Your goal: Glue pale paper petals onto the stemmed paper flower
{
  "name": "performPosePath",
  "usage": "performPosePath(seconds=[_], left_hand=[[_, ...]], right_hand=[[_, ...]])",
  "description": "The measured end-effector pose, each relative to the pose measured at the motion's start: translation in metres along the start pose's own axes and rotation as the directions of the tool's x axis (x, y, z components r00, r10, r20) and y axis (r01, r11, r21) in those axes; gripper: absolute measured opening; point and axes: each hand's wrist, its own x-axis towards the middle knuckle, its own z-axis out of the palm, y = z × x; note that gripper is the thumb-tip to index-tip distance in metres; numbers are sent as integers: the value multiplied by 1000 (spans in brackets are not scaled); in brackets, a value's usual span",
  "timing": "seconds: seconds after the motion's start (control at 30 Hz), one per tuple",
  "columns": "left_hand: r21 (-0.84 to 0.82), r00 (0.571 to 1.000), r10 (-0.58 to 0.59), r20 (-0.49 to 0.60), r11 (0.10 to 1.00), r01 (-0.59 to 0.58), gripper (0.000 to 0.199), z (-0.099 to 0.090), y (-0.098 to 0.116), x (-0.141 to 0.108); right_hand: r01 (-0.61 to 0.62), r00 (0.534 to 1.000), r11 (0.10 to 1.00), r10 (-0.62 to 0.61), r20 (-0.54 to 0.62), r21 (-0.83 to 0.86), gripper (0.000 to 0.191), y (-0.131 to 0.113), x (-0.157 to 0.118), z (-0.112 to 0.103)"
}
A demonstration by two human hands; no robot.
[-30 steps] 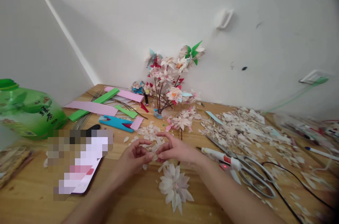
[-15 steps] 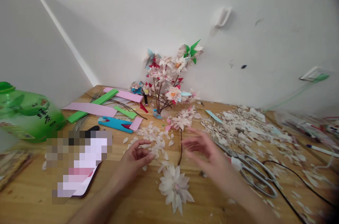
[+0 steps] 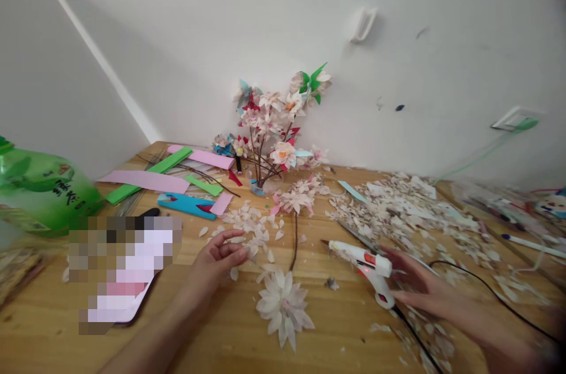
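A white-petalled paper flower (image 3: 285, 306) lies on a thin brown stem (image 3: 295, 239) in front of me, with a second pale flower (image 3: 299, 198) at the far end. My left hand (image 3: 224, 256) hovers left of the stem, fingers loosely curved and apart, beside scattered loose petals (image 3: 254, 220); nothing shows in it. To the right, a white glue gun (image 3: 354, 253) with orange parts points left, its black cord trailing toward me. Around its rear end and handle is my right hand (image 3: 409, 282), finger and thumb spread apart; I cannot tell whether they touch it. A scissor blade (image 3: 356, 234) shows behind the gun.
Several paper flowers on branches (image 3: 269, 120) stand by the wall. A green bottle (image 3: 48, 191) and a partly blurred phone (image 3: 137, 303) are at left, near coloured paper strips (image 3: 148, 181). Heaped petals (image 3: 398, 209) and a pen (image 3: 533, 246) lie at right.
My right hand has moved right and back from beside the stem to the glue gun, which now shows almost whole. My left hand has barely moved. The view has shifted slightly.
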Motion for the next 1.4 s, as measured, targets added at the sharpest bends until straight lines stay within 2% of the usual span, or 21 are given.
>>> performPosePath(seconds=[0.07, 0.2, 0.33, 0.5, 0.63, 0.73, 0.83, 1.13, 1.4], left_hand=[[14, 1000, 16, 7, 1000, -16, 44, 0, -1, 1], [37, 999, 35, 34, 999, -37, 40, 3, 1, -1], [64, 999, 37, 31, 997, -39, 38, 7, 3, -3], [107, 1000, 21, 20, 994, -23, 43, 8, 2, -4], [74, 999, 27, 29, 997, -29, 41, 8, 2, -4], [54, 998, 51, 45, 997, -54, 39, 7, 2, -3], [39, 994, 79, 77, 996, -82, 36, 4, 0, -1], [16, 981, 106, 163, 994, -110, 37, 1, -7, -1], [14, 976, 112, 188, 993, -117, 40, 2, -9, -3]], right_hand=[[-2, 1000, 998, 3, 15, -61, 68, 0, 9, 21], [27, 1000, 994, -28, -6, -103, 46, -10, 23, 49], [47, 997, 994, -52, -53, -100, 42, -25, 26, 55], [115, 976, 993, -110, -187, 13, 40, -55, 21, 63], [225, 973, 973, -221, -70, 53, 29, -78, 16, 85], [246, 969, 968, -247, 19, 59, 31, -88, 10, 102], [246, 967, 967, -250, 57, 64, 33, -91, 3, 113], [244, 966, 969, -247, 75, 43, 26, -80, 0, 125], [238, 963, 968, -246, 110, 81, 26, -83, 0, 125]])
